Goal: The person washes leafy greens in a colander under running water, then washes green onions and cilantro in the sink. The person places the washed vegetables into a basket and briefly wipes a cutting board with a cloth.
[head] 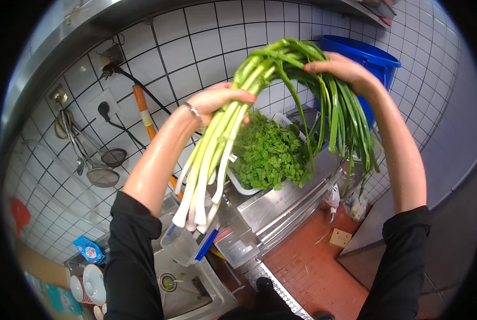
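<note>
A large bunch of green onions [238,108] is held up in front of me by both hands. My left hand [218,100] grips the pale stalks, with the thumb across them and the white ends hanging down to the left. Around the bend of the green leaves, my right hand [338,70] is closed, and the leaf tips droop to the right. Both forearms look wet. Below the bunch, a white plastic basket [246,191] holds leafy cilantro [276,156] and a feathery herb resembling dill [256,124]. The roots' ends pass above a clear plastic container [182,248] with a blue clip.
A steel sink [190,290] with green scraps at its drain lies lower left. Stacked bowls [94,284] stand beyond it. Strainers [102,176] and power cords [122,128] hang on the tiled wall. A blue bin [362,50] stands at the back right, above a red tiled floor [314,276].
</note>
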Action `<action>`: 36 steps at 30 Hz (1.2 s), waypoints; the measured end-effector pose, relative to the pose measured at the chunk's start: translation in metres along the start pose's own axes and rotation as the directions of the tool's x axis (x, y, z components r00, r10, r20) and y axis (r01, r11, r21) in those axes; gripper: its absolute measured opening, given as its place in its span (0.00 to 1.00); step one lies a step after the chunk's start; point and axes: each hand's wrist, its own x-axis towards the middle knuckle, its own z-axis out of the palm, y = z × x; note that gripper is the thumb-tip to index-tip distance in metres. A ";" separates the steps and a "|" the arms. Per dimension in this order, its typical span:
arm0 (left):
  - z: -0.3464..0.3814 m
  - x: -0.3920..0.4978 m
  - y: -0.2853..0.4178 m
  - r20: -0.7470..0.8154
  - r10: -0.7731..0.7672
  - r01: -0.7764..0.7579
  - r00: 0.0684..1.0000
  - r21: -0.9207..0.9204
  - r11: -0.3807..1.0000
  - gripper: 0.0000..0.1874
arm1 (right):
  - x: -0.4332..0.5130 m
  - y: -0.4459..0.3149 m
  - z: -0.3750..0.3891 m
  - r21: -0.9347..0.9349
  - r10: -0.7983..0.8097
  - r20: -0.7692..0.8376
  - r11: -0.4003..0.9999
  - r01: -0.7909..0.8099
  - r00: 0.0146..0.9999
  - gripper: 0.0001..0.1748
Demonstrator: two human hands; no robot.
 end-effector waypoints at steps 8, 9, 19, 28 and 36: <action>-0.027 0.116 -0.078 -0.106 -0.252 0.259 0.962 0.063 0.964 0.23 | 0.086 0.155 0.007 0.169 0.294 0.111 0.936 -0.310 0.949 0.33; -0.031 0.124 -0.086 -0.143 -0.246 0.271 0.959 0.196 0.942 0.24 | 0.093 0.170 0.011 0.174 0.315 0.164 0.923 -0.342 0.935 0.38; -0.048 0.149 -0.151 -0.186 0.131 0.126 0.974 0.921 0.368 0.46 | 0.111 0.271 0.041 -0.127 0.156 0.152 0.982 -0.138 0.976 0.65; -0.055 0.116 -0.139 -0.148 0.220 0.042 0.964 0.905 0.424 0.52 | 0.093 0.249 0.018 -0.056 0.018 -0.067 0.998 -0.022 0.998 0.46; -0.095 -0.148 -0.169 -0.297 0.492 -0.120 0.819 0.749 0.652 0.20 | -0.021 0.151 0.077 -0.344 -0.532 -0.297 0.834 0.431 0.793 0.21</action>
